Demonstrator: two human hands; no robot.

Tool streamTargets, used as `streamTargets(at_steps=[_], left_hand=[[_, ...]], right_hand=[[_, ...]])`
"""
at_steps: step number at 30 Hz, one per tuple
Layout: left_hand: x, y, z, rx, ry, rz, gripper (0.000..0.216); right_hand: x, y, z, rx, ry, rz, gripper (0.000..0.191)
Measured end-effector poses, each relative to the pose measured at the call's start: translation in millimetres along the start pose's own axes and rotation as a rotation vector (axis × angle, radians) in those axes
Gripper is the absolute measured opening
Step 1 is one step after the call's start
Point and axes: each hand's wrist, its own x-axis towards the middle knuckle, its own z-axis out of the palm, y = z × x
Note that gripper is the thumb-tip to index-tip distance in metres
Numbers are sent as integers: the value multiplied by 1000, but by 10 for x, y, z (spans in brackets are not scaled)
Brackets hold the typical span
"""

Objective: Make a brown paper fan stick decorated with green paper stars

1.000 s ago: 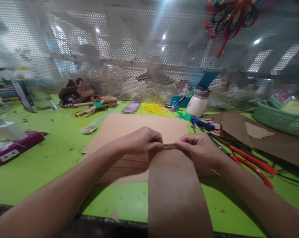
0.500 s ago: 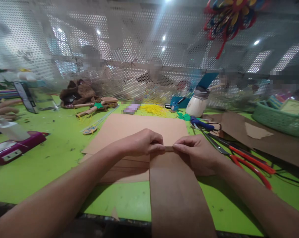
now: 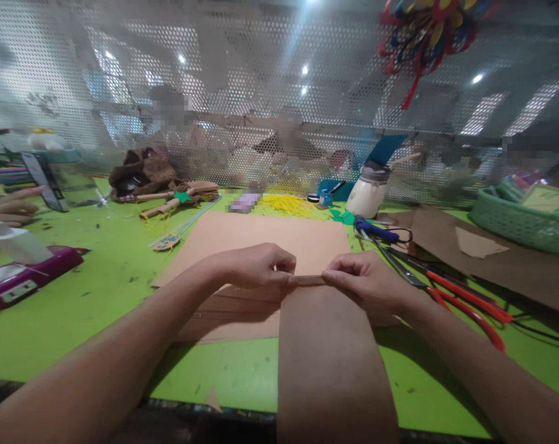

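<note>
A long strip of brown paper point(image 3: 332, 364) runs from the middle of the table over its front edge toward me. Its far end carries a narrow folded or rolled edge. My left hand point(image 3: 268, 268) pinches the left part of that edge between thumb and fingers. At the right part, my right hand point(image 3: 360, 277) pinches it the same way, and a short length of the edge shows between the two hands. Beneath them lie tan paper sheets point(image 3: 261, 231), stacked unevenly; the hands and strip cover part of them.
On the right lie orange-handled scissors point(image 3: 469, 317), a blue-handled tool point(image 3: 376, 231) and dark brown paper point(image 3: 427, 231) near a green basket point(image 3: 520, 222). A white jar point(image 3: 367, 191) stands behind. A purple power strip point(image 3: 43, 271) and another person's hand point(image 3: 13, 206) are at left.
My left hand has slid a little left along the folded edge, so more of it shows between my hands. The right hand still pinches its end. Another person's finger at left now points toward the phone.
</note>
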Motion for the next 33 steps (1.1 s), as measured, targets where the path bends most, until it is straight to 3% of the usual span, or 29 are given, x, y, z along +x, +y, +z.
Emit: streamTargets(at_steps=[6,11,15,20,25,30,33], left_hand=[[24,7,63,-180,27,19,23],[23,-16,52,-396,28,-81,29],[18,-81,7,-438,21,-106,29],[-10,-162,-51,-495,-153,-26,28],[-11,-173,-64,-434,-119,10,27],[-24,-134,-80,-499,-7,35,26],[-28,-84,-34,-660,-25,85,24]], right_hand=[[-5,-10,19,78,47,6,29],[15,55,-22,171,67,44,28],[27,77,-103,205,39,67,28],[24,86,-184,237,-45,68,32],[0,97,-201,233,-49,68,35],[-31,86,-230,490,80,4,37],[-71,13,-191,684,172,-32,36]])
